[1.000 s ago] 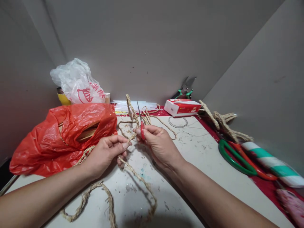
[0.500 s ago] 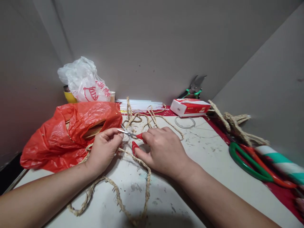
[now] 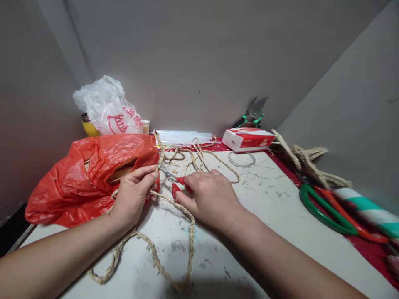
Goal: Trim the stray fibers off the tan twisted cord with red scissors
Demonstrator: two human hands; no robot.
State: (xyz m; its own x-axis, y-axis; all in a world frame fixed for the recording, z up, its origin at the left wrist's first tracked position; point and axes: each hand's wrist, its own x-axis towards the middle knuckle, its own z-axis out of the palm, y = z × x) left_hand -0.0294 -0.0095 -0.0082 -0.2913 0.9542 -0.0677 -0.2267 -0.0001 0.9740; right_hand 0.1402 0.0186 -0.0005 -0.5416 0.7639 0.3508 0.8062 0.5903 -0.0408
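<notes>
My left hand [image 3: 133, 194] is closed, thumb against fingers, on a braided straw rope [image 3: 190, 232]. From that hand the rope loops down over the white tabletop and curves back to the left. My right hand [image 3: 215, 198] grips small red-handled scissors [image 3: 170, 175] by the handles. Their metal blades point left, close to my left fingertips and beside a strand of rope; whether they touch it I cannot tell. An orange-red plastic bag [image 3: 62, 182] holding flat wooden-looking pieces lies directly left of my left hand.
Toward the back are a white plastic bag [image 3: 107, 108], clear sticks [image 3: 183, 137], a tissue pack [image 3: 247, 140], a wire coil [image 3: 242, 165] and pruning shears [image 3: 255, 109]. On the right lie large scissors with green and orange handles [image 3: 327, 220], straw bundles [image 3: 307, 155] and a striped roll [image 3: 368, 207].
The scissor blades have closed somewhat and tilted. The upright strand of rope behind them has shifted left, near the blade tips. The whole view has moved slightly.
</notes>
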